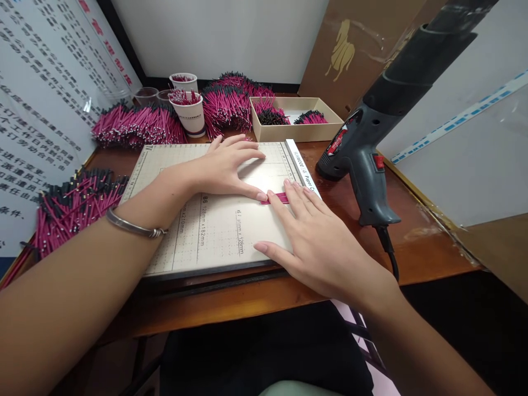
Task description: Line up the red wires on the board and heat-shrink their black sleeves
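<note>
A flat row of short pink wires [282, 198] lies on the cream paper cutter [223, 236], against the white ruled strip [303, 168] along its right side. My right hand [313, 236] is laid over the wires, its fingers stretched out and pressing them down, thumb apart on the board. From the left, my left hand [226, 168] rests on the board with fingers spread; its thumb tip touches the left ends of the wires. Part of the row is hidden beneath my right fingers.
Heaps of pink wires with black ends [140, 125] lie behind and left of the cutter. A paper cup [190, 115] of wires and a shallow cream box [297, 131] stand at the back. A heat gun [367, 148] stands on the right, its cord hanging down.
</note>
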{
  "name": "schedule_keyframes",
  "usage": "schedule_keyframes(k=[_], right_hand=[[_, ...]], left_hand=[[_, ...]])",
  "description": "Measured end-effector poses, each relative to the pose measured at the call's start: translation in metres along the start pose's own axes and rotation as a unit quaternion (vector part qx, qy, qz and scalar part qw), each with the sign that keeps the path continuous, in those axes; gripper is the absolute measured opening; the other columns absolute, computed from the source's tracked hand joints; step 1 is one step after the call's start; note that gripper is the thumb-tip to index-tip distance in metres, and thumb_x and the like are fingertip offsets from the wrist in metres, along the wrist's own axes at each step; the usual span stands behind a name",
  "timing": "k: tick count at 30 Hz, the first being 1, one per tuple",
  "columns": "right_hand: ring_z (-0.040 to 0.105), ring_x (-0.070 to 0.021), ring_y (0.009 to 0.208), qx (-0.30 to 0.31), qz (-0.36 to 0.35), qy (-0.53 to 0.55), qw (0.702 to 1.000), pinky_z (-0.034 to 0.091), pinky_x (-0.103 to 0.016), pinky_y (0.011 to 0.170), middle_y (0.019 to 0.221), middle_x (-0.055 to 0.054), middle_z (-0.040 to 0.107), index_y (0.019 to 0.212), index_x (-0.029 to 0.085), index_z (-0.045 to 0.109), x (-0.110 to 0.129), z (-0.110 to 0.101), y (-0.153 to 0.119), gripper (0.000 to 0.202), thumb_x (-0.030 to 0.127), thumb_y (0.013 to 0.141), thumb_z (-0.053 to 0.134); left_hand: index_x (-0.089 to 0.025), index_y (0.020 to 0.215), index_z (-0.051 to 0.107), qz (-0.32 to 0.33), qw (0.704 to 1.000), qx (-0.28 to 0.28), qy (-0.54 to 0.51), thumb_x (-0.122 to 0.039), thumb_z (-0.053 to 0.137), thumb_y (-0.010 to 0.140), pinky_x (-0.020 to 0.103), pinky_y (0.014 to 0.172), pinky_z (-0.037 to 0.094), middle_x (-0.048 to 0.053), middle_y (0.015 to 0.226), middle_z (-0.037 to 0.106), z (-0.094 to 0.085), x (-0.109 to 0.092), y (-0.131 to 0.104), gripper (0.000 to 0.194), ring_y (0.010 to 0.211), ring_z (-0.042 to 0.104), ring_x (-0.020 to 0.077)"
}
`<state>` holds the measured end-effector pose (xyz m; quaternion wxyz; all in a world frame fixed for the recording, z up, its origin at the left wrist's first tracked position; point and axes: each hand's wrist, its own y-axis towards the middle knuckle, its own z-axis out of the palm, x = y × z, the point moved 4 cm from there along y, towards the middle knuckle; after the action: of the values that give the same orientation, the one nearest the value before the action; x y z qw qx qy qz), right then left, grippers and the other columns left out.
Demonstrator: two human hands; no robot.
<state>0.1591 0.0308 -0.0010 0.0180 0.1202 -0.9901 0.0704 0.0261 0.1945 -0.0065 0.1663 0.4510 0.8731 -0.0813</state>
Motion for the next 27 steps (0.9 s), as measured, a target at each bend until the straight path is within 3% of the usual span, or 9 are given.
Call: schedule_keyframes(k=[5, 10, 17, 21, 27], right_hand=[[0.012, -0.0384, 0.164, -0.001, 0.000, 0.006, 1.000, 0.018, -0.056, 0.136, 0.170, -0.030, 0.019, 0.166, 0.006, 0.032, -0.001, 0.001, -0.001, 0.100, 0.079, 0.098, 0.036], [0.012, -0.0385, 0.164, -0.005, 0.000, 0.004, 1.000, 0.017, -0.056, 0.136, 0.170, -0.030, 0.019, 0.165, 0.005, 0.034, -0.001, 0.002, -0.001, 0.100, 0.079, 0.098, 0.035], [0.015, -0.0403, 0.164, -0.015, -0.005, 0.009, 1.000, 0.021, -0.058, 0.135, 0.170, -0.029, 0.021, 0.165, 0.005, 0.035, -0.001, 0.002, 0.000, 0.099, 0.078, 0.099, 0.034], [0.015, -0.0402, 0.164, -0.023, -0.010, 0.011, 1.000, 0.021, -0.059, 0.135, 0.170, -0.027, 0.026, 0.163, 0.005, 0.038, -0.001, 0.002, 0.000, 0.096, 0.077, 0.099, 0.035], [0.014, -0.0400, 0.164, -0.010, -0.006, 0.013, 1.000, 0.020, -0.058, 0.135, 0.170, -0.026, 0.026, 0.164, 0.005, 0.037, -0.001, 0.002, 0.000, 0.097, 0.077, 0.099, 0.034]], left_hand=[[-0.027, 0.151, 0.053, 0.005, 1.000, -0.015, 0.009, -0.092, 0.064, 0.070, 0.069, 0.128, 0.003, 0.013, 0.171, 0.036, -0.001, -0.001, -0.001, 0.105, 0.161, 0.017, 0.0449], [-0.030, 0.153, 0.049, 0.015, 1.000, 0.015, 0.004, -0.092, 0.060, 0.073, 0.072, 0.127, 0.002, 0.012, 0.173, 0.032, 0.001, -0.002, -0.003, 0.101, 0.162, 0.013, 0.0442], [-0.024, 0.153, 0.051, 0.011, 1.000, -0.001, 0.028, -0.083, 0.070, 0.074, 0.072, 0.126, -0.005, 0.014, 0.173, 0.032, -0.001, -0.008, -0.002, 0.101, 0.163, 0.010, 0.0455], [-0.024, 0.152, 0.052, 0.021, 0.999, 0.027, 0.023, -0.085, 0.066, 0.076, 0.071, 0.127, -0.004, 0.015, 0.173, 0.032, 0.000, -0.011, -0.003, 0.098, 0.163, 0.012, 0.0425], [-0.027, 0.152, 0.051, 0.027, 0.999, -0.002, 0.029, -0.086, 0.065, 0.076, 0.068, 0.129, 0.001, 0.012, 0.173, 0.033, -0.001, -0.008, -0.003, 0.097, 0.162, 0.015, 0.0425]])
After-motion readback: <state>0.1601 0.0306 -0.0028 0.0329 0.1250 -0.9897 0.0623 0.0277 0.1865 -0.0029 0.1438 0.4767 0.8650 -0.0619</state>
